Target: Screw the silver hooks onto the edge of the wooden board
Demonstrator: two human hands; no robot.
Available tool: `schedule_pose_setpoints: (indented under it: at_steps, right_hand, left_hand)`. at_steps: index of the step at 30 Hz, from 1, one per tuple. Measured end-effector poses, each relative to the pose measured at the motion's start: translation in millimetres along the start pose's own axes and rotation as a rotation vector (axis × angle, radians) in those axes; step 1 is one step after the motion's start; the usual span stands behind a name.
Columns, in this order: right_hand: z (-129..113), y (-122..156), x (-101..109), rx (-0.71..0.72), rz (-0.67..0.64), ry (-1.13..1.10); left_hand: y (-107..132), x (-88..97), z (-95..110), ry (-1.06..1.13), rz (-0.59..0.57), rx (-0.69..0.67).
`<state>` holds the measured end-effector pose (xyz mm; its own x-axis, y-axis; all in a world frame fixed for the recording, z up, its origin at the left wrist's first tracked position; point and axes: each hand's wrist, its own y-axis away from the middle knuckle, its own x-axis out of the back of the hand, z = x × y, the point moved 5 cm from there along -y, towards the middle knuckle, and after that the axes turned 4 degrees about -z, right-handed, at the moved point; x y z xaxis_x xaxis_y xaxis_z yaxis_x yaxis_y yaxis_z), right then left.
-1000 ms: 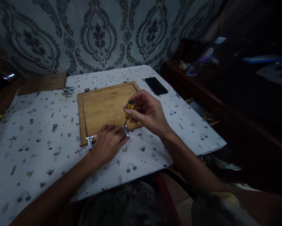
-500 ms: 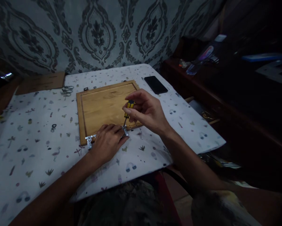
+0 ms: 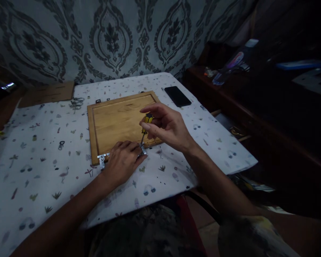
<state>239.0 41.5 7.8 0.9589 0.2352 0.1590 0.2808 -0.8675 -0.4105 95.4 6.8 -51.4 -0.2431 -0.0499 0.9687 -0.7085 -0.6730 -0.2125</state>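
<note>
A wooden panel [image 3: 114,121] with a raised frame lies flat on the table. In my right hand [image 3: 169,126] is a small yellow and black screwdriver [image 3: 147,123], held upright by thumb and fingers with the index finger stretched past its handle. Its tip meets a metal hinge [image 3: 142,150] on the panel's near edge. My left hand [image 3: 124,159] rests on that edge, its thumb and fingertips gripping the hinge; part of the grip is hidden. Another metal hinge [image 3: 101,161] sits at the panel's near left corner.
A printed white cloth [image 3: 77,192] covers the table. A black phone [image 3: 177,96] lies beyond the panel to the right. Metal hardware [image 3: 76,103] and cardboard [image 3: 48,94] are at the back left. On the dark furniture at right stands a tilted bottle [image 3: 234,64].
My right index finger has straightened and lifted slightly off the screwdriver handle. The left hand, panel and hinges have stayed in place.
</note>
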Motion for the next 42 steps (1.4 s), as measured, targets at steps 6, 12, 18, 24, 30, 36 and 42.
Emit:
schedule_pose_setpoints:
  at_steps: [6,12,18,24,30,36,42]
  right_hand:
    - [0.9,1.4,0.8,-0.006,-0.005,0.057]
    - [1.4,4.3,2.5,0.001,0.173,0.059]
    - [-6.9,13.5,11.0,0.022,0.264,0.052]
    - [-4.3,17.5,10.8,-0.007,0.264,0.054]
    - [4.6,16.9,8.6,-0.021,0.238,0.032]
    - [4.3,17.0,8.1,-0.036,0.225,0.076]
    - [0.3,18.1,7.2,-0.032,0.242,0.107]
  left_hand:
    - [-0.3,0.9,0.5,0.016,-0.016,0.002]
    - [-0.3,0.3,-0.3,0.005,-0.021,0.009]
    - [0.3,-1.0,-0.5,0.011,-0.021,0.013]
    - [0.9,0.0,-0.1,0.019,0.01,0.004]
    - [0.3,1.7,0.6,0.02,0.011,-0.02]
    - [-0.1,1.8,0.4,0.0,0.003,-0.014]
    - [0.2,0.8,0.7,-0.005,0.009,-0.019]
